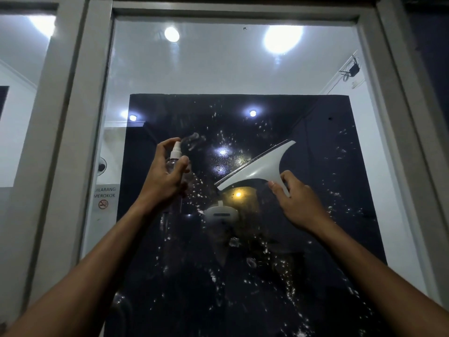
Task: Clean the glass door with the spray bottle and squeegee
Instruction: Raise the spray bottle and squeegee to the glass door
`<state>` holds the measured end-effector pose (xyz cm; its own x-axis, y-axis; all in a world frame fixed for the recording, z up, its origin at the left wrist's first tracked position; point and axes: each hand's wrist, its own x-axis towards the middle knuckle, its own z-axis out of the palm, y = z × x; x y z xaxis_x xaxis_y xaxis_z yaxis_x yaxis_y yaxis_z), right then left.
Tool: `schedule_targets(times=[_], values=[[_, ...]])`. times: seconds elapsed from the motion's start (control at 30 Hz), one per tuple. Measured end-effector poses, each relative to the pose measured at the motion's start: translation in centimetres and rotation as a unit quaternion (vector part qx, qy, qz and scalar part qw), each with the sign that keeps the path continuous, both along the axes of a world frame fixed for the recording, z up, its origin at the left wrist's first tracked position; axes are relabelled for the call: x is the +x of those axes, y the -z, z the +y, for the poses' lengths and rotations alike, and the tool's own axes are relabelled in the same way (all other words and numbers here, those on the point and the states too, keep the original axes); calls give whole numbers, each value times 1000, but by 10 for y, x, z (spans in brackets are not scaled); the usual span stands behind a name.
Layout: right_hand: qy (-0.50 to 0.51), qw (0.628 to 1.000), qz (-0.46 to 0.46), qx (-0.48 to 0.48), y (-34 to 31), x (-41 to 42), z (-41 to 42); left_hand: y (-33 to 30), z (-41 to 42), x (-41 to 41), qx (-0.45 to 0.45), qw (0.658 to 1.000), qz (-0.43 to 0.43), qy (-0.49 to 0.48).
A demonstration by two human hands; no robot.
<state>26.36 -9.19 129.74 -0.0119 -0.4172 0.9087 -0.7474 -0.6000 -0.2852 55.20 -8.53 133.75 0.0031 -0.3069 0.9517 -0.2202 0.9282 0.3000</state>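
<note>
1. Head view: the glass door fills the frame inside a grey door frame, its pane speckled with droplets from the middle down to the bottom edge.
2. The left hand grips a small clear spray bottle, fingers curled round it, one finger over the white nozzle, near the pane's left edge.
3. The right hand pinches the handle of the white squeegee, whose tilted blade lies against the glass near the pane's centre.
4. A no-smoking sign sits at the left edge.
</note>
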Motion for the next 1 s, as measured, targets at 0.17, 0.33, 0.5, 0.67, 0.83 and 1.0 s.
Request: schedule_targets(times=[0.17,0.33,0.5,0.67,0.83,1.0], values=[[-38,998,-16,45,-26,31,-11,0,-9,7,-12,1000,-16,-21],[-126,984,-87,85,-51,59,-15,-4,-22,16,-20,998,-31,-45],[-89,982,-125,111,-1,54,-15,6,-30,27,-26,998,-30,-44],[-64,977,-166,115,16,62,-13,10,-26,42,-23,998,-48,-41],[-90,965,-223,107,-46,76,-11,-1,-20,49,-20,997,-64,-34],[-88,959,-235,128,-47,78,-18,2,-23,46,-34,997,-57,-38]])
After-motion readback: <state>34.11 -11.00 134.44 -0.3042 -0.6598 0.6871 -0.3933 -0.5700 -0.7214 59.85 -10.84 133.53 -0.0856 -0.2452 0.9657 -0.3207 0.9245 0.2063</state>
